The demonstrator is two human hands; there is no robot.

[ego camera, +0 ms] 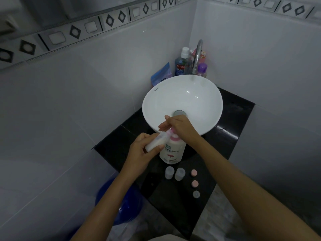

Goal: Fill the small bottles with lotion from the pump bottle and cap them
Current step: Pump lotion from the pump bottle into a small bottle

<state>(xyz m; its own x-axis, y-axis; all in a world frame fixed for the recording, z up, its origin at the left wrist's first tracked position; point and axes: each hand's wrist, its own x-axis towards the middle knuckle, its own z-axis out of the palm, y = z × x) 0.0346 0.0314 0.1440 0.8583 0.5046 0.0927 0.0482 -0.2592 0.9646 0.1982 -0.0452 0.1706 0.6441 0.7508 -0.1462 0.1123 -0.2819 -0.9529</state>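
Note:
A white pump bottle (172, 151) with a pink pump head stands on the black counter just in front of the basin. My right hand (180, 126) lies flat on top of the pump head, fingers stretched out. My left hand (145, 150) holds a small clear bottle (157, 141) tilted, its mouth up against the pump spout, with white lotion inside it. Two more small clear bottles (169, 172) (180, 173) stand upright and uncapped nearer to me. Two pink caps (193, 172) (194, 183) and a grey cap (196, 194) lie in a row to their right.
A white bowl basin (187, 89) fills the back of the black counter (231, 122), under a chrome tap (198, 54). Mouthwash (180, 65), a purple-capped bottle (202, 69) and a blue pouch (162, 74) crowd the corner. A blue bucket (119, 202) stands on the floor at left.

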